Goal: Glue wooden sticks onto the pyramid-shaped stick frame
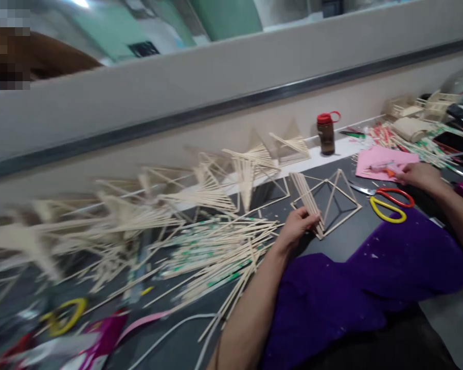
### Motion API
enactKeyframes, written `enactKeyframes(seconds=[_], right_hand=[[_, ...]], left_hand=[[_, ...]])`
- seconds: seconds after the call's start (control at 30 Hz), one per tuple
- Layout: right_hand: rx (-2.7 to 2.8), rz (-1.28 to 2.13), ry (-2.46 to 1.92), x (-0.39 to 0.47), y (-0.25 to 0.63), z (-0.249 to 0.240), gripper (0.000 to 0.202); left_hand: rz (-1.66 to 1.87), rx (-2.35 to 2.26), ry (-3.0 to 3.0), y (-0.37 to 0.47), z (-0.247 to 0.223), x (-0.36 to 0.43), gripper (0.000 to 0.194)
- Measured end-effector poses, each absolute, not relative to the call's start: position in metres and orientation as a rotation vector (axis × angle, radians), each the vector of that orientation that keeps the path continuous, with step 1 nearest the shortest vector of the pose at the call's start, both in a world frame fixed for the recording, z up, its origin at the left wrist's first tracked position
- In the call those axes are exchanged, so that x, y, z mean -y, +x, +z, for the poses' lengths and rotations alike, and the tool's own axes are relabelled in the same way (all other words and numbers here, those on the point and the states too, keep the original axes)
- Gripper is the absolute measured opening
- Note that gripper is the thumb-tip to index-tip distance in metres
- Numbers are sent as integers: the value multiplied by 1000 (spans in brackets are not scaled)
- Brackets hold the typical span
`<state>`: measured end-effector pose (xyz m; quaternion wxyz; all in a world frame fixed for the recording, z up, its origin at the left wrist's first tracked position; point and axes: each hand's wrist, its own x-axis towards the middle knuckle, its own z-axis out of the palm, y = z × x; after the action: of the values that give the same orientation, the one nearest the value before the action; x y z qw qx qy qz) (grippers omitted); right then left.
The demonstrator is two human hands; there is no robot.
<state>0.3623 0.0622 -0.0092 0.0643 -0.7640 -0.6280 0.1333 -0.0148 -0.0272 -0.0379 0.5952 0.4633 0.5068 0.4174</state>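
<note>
My left hand [300, 226] pinches the lower corner of a stick model [341, 223] made of thin wooden sticks. A fan of close-set sticks [306, 192] rises from that corner, and open triangles stand to its right. My right hand [422, 177] is closed at the handle end of a pink and orange glue gun [384, 165]. The glue gun lies over a pink sheet [405, 156]. Scissors [389, 203] with red and yellow handles rest between the model and my right arm. A purple cloth [401, 257] covers my lap.
Several similar stick models [200, 195] line the wall. Loose sticks [219, 252] are piled left of my left arm. A dark bottle [326, 136] with a red lid stands at the back. Yellow scissor handles [67, 316] and a white cord [177, 329] lie at the near left.
</note>
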Motion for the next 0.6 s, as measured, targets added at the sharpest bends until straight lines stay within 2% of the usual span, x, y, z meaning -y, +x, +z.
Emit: enactKeyframes(seconds=[0.1, 0.23, 0.37, 0.53, 0.6], right_hand=[[1811, 408, -2311, -72, 365, -11, 28], [1617, 407, -2300, -80, 368, -15, 44], [1574, 519, -2198, -79, 374, -23, 39], [1490, 164, -1947, -67, 370, -30, 26], [1463, 173, -1756, -61, 362, -27, 25]], left_hand=[[970, -1156, 1079, -15, -41, 27, 33], [969, -1115, 1052, -14, -44, 28, 39], [969, -1087, 1023, -13, -47, 28, 42], [951, -1068, 996, -13, -52, 25, 43], [944, -1062, 986, -14, -53, 24, 44]])
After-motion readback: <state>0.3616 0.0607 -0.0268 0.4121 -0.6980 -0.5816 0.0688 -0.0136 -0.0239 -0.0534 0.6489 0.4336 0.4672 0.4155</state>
